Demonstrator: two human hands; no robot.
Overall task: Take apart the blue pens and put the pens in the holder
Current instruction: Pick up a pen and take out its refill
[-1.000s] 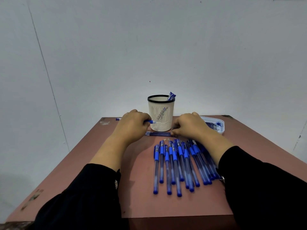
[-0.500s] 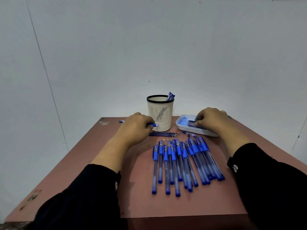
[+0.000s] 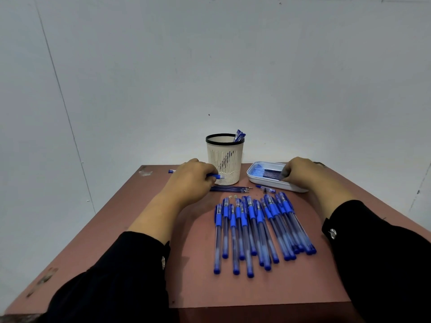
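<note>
Several blue pens (image 3: 256,231) lie side by side on the reddish table (image 3: 140,229). A cream mesh holder (image 3: 225,159) with a black rim stands at the back and has pen parts leaning inside. My left hand (image 3: 189,180) grips a blue pen barrel (image 3: 215,176) right next to the holder's base; the barrel's far end sticks out left of the hand. My right hand (image 3: 300,173) rests with curled fingers over the white tray (image 3: 256,180); whether it holds anything is hidden. Loose refills (image 3: 229,189) lie in front of the holder.
The tray holds refills and small blue parts. A small pen tip piece (image 3: 265,189) and tiny springs (image 3: 233,196) lie between the tray and the pens. The table's left edge and the grey wall are close by.
My right hand left the refills in front of the holder and moved right to the tray, where it now rests. My left hand stayed beside the holder with the barrel.
</note>
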